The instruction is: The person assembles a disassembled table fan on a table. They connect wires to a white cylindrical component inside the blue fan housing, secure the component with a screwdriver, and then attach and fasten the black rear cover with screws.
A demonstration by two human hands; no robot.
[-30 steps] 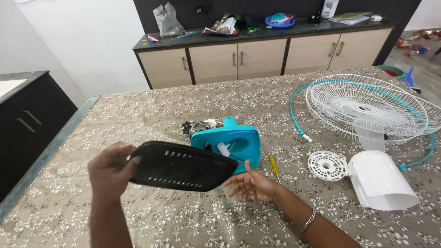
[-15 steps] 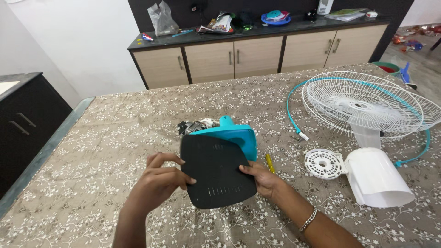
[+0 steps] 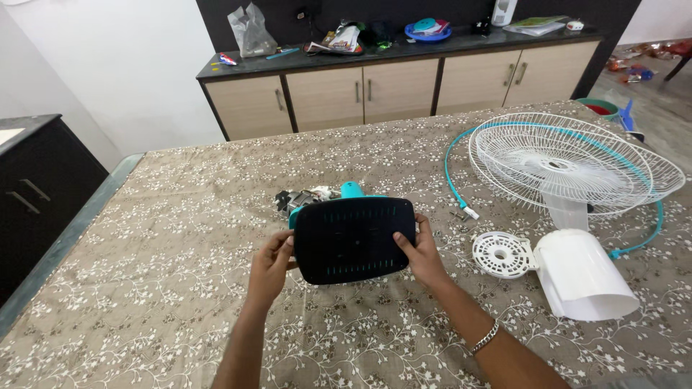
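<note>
Holding the black cover [image 3: 355,240] by its two short ends, you have it flat against the teal housing [image 3: 352,190], whose top pokes out just behind it. Your left hand [image 3: 272,265] pinches the cover's left edge, thumb on the front face and the other fingers curled out of sight behind. Your right hand [image 3: 420,252] clamps the right edge the same way, thumb pressed on the front near the slots, fingers wrapped behind. The cover faces you, its rows of slots running across, and it sits over the middle of the table [image 3: 180,238]. The motor [image 3: 303,198] sticks out from the housing's left side, resting on the patterned cloth. Toward the table's right edge lie the wire fan guard [image 3: 569,162], the white blade [image 3: 584,277] and a round white disc [image 3: 501,255], all well apart from your hands.
</note>
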